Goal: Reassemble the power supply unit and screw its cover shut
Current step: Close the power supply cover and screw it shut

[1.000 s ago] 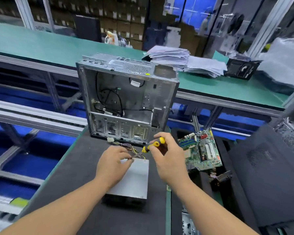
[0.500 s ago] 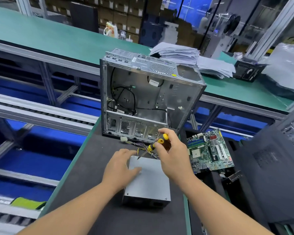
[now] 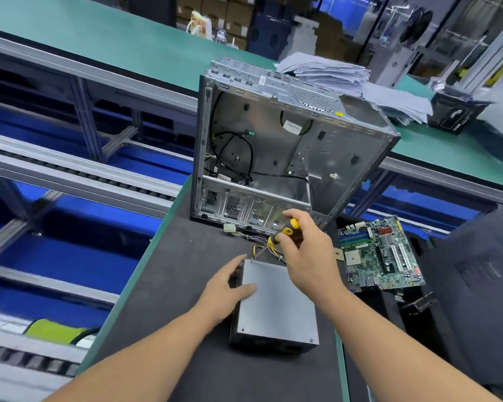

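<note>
While steadied from its left side, power supply unit [image 3: 276, 303] lies flat on dark surface [image 3: 169, 285], near the right edge and toward the near end, cover [image 3: 273, 288] uppermost. Left hand [image 3: 227, 288] rests against unit's left wall, thumb laid over cover edge, fingers down the side and largely hidden; grip looks like a loose brace, not a full clasp, presumably to stop the box sliding under turning force. Right hand [image 3: 305, 253] grip closed round screwdriver [image 3: 282, 232], yellow-and-black handle up, shaft slanted down toward far left corner of cover; tip appears at or just beside a screw hole there, contact not resolvable. Judged step: driving a cover screw at that corner. Wire bundle [image 3: 262, 242] trails out from far end of unit toward open computer case [image 3: 276, 158], which stands upright at far end of surface, open side facing the person; probably kept close for later refitting. Motherboard [image 3: 381, 253] lies flat off to the right of surface, apart from unit. Paper stack [image 3: 346, 79] sits on green bench behind case. Near right corner of cover shows a small mark, possibly a seated screw; cannot confirm.
</note>
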